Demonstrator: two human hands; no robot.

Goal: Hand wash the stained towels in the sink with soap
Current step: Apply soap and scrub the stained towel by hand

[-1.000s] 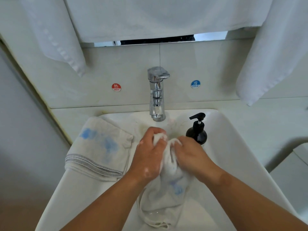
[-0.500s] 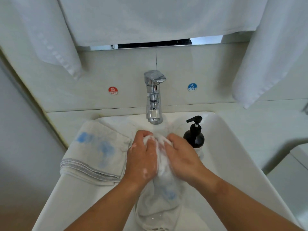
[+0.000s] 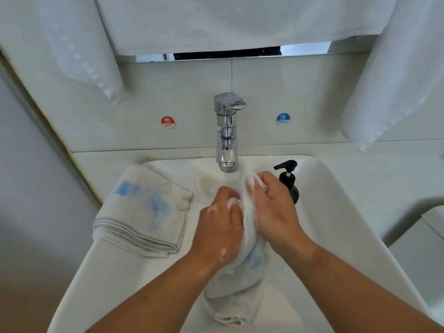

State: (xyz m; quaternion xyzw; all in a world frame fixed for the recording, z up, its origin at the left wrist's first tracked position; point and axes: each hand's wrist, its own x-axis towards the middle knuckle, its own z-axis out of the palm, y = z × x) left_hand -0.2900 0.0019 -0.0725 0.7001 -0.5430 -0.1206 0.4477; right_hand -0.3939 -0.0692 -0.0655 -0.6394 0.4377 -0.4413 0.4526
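two towels carry blue stains, and the wet towel [image 3: 249, 258] hangs bunched between both hands over the basin of the sink [image 3: 341, 212], just below and in front of the tap [image 3: 227, 131]. the left hand [image 3: 218, 231] has its fingers curled round one fold and the right hand [image 3: 276, 210] has fingers and thumb curled round the neighbouring fold. the knuckles nearly meet, with the right hand a little higher and nearer the spout. gripped this way, cloth can be rubbed against cloth, which is likely the point, since friction on the soaped part lifts a stain. holding it over the basin lets drips fall inside. the cloth looks soaked and limp, off-white, with a pale blue smear just under the hands and a loose tail drooping toward the basin floor. small flecks of foam sit on the back of the left hand. the folded towel [image 3: 144, 212] lies on the sink's left rim with its blue blotches up and a grey stitched hem toward the person, probably waiting its turn. the soap bottle [image 3: 292, 193], black with a pump, stands at the sink's right rear edge just beyond the right hand, within easy reach. whether water runs from the tap is too faint to tell. a hot sticker [image 3: 168, 122] and a cold sticker [image 3: 283, 119] flank the tap, and white towels [image 3: 84, 44] hang above.
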